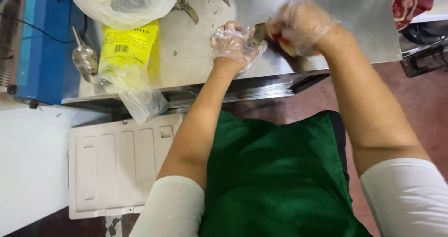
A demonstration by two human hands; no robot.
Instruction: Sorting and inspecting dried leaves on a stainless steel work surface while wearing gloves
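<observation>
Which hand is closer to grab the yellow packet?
Left. The left hand sits on the side nearer the yellow packet. The right hand is farther away and already grips something orange.

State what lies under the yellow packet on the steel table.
The yellow packet rests on the steel table, its clear plastic end hanging over the edge. Anything beneath it is covered.

Both hands wear thin, clear, crinkled disposable gloves: the left hand (234, 45) and the right hand (302, 26), the right blurred. 2 short white sleeves end above the elbows. A dark green apron (275, 171) covers the front.
</observation>
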